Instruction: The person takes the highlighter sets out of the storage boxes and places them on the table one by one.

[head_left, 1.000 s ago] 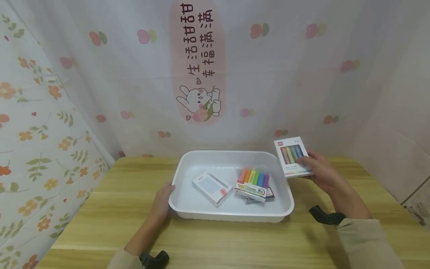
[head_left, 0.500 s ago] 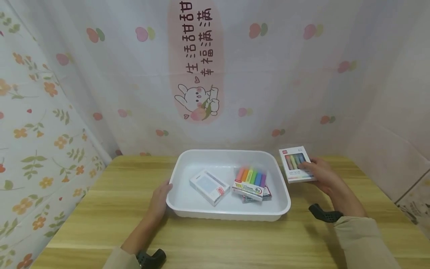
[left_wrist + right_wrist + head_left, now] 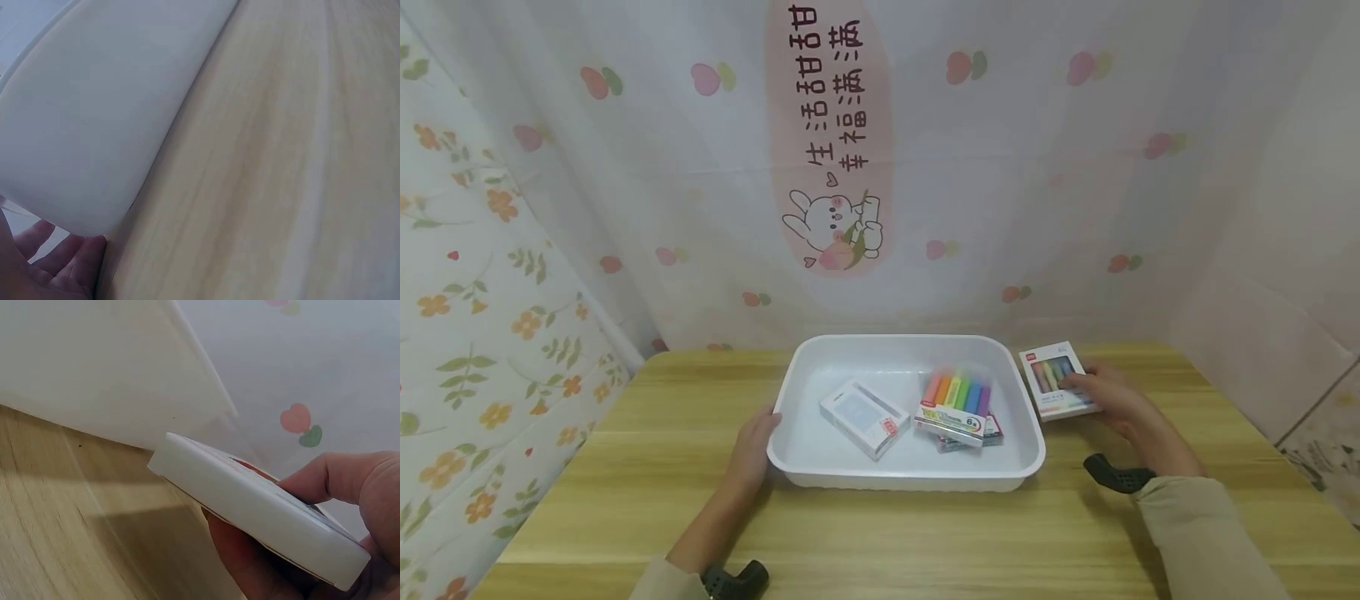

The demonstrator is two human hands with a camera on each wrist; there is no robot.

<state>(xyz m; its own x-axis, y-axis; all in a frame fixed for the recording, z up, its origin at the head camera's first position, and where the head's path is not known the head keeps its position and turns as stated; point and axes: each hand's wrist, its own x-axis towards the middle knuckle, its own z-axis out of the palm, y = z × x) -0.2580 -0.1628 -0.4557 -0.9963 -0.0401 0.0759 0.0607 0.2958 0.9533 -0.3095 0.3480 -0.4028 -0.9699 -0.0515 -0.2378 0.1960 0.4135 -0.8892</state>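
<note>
White card with a clear window, the pen box (image 3: 1057,380) shows a row of coloured pens and sits at the table's right side, just beside the tray's right rim toward the far edge. The right hand (image 3: 1116,402) grasps it, fingers laid over its top face and more fingers under it, as the right wrist view (image 3: 262,506) shows: the box is tilted, one end low toward the table top, and I cannot tell whether it touches the wood (image 3: 75,537).

What could go wrong, as I judge it: the box is held by one end only, so it could pivot out of the fingers and drop flat or skid on the smooth table (image 3: 925,533). It is also close to the tray's rim, and a nudge there could shift the tray or knock the box askew.

The left hand (image 3: 752,446) rests against the tray (image 3: 790,433) at its left near corner, fingers relaxed along the wall, gripping nothing that I can see; the left wrist view shows fingertips (image 3: 75,262) beside the tray's rounded corner (image 3: 94,137).

Counted: one white tray; one pen box in the hand; inside the tray, one pale box with a window (image 3: 865,417) toward the left, one pack of six highlighters (image 3: 957,402) toward the right, and one more pack (image 3: 992,431) mostly hidden beneath it. Two hands.
</note>
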